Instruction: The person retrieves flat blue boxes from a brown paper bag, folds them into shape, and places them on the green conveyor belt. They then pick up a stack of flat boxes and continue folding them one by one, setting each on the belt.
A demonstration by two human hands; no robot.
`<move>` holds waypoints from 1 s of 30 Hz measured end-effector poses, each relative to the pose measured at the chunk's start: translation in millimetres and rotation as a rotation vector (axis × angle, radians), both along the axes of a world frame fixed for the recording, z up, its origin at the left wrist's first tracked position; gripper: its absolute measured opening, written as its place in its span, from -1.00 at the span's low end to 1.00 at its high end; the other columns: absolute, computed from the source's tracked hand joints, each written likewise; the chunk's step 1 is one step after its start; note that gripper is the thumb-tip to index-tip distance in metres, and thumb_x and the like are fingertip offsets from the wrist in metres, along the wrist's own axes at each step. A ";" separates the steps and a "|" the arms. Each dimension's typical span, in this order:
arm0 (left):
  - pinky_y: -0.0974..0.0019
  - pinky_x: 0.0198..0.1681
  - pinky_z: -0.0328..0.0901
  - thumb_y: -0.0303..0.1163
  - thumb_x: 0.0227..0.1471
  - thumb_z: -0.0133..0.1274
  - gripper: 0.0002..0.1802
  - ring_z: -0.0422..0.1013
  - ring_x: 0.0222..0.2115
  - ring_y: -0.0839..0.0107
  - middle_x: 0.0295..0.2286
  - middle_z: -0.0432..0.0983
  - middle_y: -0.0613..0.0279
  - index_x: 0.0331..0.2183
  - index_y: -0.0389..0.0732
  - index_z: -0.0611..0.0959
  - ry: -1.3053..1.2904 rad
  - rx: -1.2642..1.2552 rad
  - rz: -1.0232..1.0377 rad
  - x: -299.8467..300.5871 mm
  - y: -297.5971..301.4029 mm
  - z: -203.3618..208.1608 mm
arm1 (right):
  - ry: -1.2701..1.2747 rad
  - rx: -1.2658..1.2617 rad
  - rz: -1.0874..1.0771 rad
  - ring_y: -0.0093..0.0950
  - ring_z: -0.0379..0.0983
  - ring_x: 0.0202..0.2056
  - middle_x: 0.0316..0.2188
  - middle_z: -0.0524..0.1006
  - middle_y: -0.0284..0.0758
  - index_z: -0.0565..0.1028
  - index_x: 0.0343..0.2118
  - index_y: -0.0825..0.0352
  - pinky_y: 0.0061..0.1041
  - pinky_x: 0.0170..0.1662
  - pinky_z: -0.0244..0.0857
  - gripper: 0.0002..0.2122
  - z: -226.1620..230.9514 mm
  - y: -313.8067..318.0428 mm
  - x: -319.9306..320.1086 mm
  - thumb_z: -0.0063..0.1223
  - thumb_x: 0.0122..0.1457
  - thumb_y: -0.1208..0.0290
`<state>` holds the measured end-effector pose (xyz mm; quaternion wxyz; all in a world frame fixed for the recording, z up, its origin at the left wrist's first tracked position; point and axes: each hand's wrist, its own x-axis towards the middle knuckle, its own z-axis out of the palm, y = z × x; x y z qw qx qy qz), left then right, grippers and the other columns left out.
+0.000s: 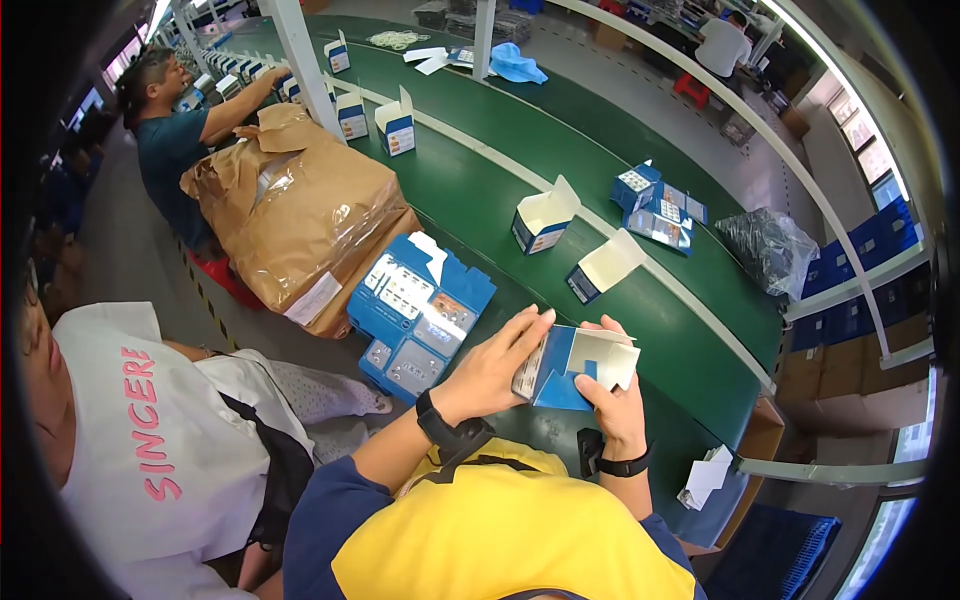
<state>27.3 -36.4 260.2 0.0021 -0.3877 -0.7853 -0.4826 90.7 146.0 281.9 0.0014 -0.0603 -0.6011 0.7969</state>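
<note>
Between my two hands is a small blue-and-white carton point(557, 378), its white inside showing and its flaps raised. My left hand point(490, 368) presses along the carton's left side, fingers fairly straight. On the other side my right hand point(618, 412) grips it, the thumb lying over a blue flap and the fingertips behind the far wall. Just left of my hands lies a stack of flat, unfolded blue cartons point(420, 310). Beyond the carton, two folded cartons with lids up, one nearer point(603, 268) and one farther point(544, 218), stand on the green belt.
A big brown paper-wrapped package point(310, 225) sits at left. More cartons point(395, 130) stand up the belt point(460, 190). Blue flattened cartons point(655, 210) and a dark plastic bag point(765, 250) lie at right, white papers point(706, 478) nearer. One person sits beside me; another reaches over the belt.
</note>
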 end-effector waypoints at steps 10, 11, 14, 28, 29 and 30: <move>0.11 -0.04 0.24 -0.23 -0.43 0.33 -0.22 0.22 -0.06 -0.08 -0.03 0.12 -0.13 -0.06 0.07 0.37 0.092 0.087 -0.060 6.0 5.3 1.2 | 0.267 -0.643 0.012 -0.37 0.15 0.08 0.03 0.24 -0.19 0.05 0.16 0.29 -0.38 0.14 -0.01 -0.29 -2.3 -2.3 -3.4 0.12 -0.09 0.44; 0.10 -0.04 0.23 -0.19 -0.45 0.34 -0.23 0.23 -0.07 -0.08 -0.04 0.12 -0.12 -0.09 0.05 0.38 0.081 0.053 -0.074 4.4 3.9 6.0 | 0.207 -0.432 0.006 -0.38 0.15 0.07 0.04 0.23 -0.20 0.06 0.16 0.29 -0.38 0.14 -0.01 -0.31 -2.5 -1.2 -2.2 0.12 -0.07 0.42; 0.09 -0.04 0.22 -0.15 -0.47 0.35 -0.22 0.24 -0.09 -0.07 -0.04 0.14 -0.10 -0.11 0.02 0.39 0.050 0.025 -0.101 7.5 6.8 8.5 | 0.082 -0.011 -0.006 -0.39 0.15 0.06 0.04 0.23 -0.22 0.07 0.16 0.27 -0.40 0.13 -0.02 -0.33 -5.7 0.6 2.7 0.14 -0.02 0.38; 0.12 -0.02 0.18 -0.16 -0.50 0.38 0.04 0.18 -0.05 -0.06 -0.05 0.15 -0.09 0.04 -0.05 0.18 0.016 -0.019 -0.249 -0.7 -2.3 24.1 | 0.108 0.247 0.038 -0.41 0.32 -0.05 -0.07 0.39 -0.23 0.41 -0.08 0.33 -0.45 0.02 0.16 -0.60 -17.3 4.5 0.4 0.17 -0.03 0.43; 0.12 -0.02 0.18 -0.16 -0.50 0.38 0.04 0.18 -0.05 -0.06 -0.05 0.15 -0.09 0.04 -0.05 0.18 0.011 -0.021 -0.254 -0.9 -3.3 25.7 | 0.078 0.324 0.055 -0.41 0.35 -0.07 -0.09 0.42 -0.23 0.42 -0.09 0.33 -0.46 0.00 0.19 -0.60 -17.5 5.0 -0.2 0.19 -0.04 0.41; 0.12 -0.01 0.17 -0.16 -0.50 0.38 0.04 0.18 -0.05 -0.06 -0.05 0.15 -0.08 0.05 -0.05 0.18 -0.016 -0.049 -0.249 -1.0 -4.1 27.1 | 0.073 0.322 0.051 -0.41 0.35 -0.07 -0.09 0.42 -0.23 0.42 -0.09 0.33 -0.46 0.00 0.19 -0.60 -16.0 4.2 -1.2 0.19 -0.04 0.41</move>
